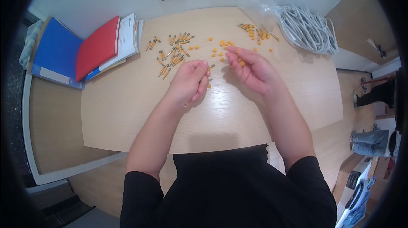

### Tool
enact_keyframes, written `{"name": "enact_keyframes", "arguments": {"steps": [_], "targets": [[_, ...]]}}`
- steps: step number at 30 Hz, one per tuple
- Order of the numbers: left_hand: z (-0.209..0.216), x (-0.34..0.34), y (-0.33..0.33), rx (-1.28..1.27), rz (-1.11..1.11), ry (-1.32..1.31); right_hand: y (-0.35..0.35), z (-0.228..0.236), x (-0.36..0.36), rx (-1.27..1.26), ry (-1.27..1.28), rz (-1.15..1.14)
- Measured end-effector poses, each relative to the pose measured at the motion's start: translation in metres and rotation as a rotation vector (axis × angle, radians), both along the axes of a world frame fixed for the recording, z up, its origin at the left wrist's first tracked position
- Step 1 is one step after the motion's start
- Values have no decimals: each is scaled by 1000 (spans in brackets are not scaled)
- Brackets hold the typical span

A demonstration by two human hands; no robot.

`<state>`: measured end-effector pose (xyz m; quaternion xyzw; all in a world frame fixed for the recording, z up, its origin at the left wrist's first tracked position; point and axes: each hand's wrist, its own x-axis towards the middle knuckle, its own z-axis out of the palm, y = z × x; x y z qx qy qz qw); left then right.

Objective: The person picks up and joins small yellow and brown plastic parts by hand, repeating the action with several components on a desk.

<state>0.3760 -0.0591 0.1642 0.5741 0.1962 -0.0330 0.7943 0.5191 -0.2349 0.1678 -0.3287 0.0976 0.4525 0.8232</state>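
Note:
My left hand (191, 81) is closed over the middle of the table. It grips small yellow-and-metal rods; one rod (211, 67) sticks out by the thumb, and a metal tip shows at the heel of the palm. My right hand (254, 72) is half curled to the right of it, with small yellow caps (242, 62) at its fingers. Loose yellow caps (223, 43) lie scattered just beyond both hands, and a single cap (209, 86) rests beside the left fingers. Several more rods (174, 60) are spread out at the far left.
A pile of yellow-and-metal rods (259, 33) lies at the far right, beside a clear plastic bag (261, 11) and a coiled grey cable (308, 30). Blue (57, 49) and red (97, 47) folders stand at the left edge. Other people's legs (372, 143) show at far right.

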Motion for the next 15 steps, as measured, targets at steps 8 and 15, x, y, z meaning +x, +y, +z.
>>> {"name": "enact_keyframes", "arguments": {"steps": [8,15], "targets": [[3,-3,-7,-51,-39,-16,2,-14,-13,115,-251,361],[3,2,-9,22,-60,-36,-2,-17,-8,239,-65,408]]}}
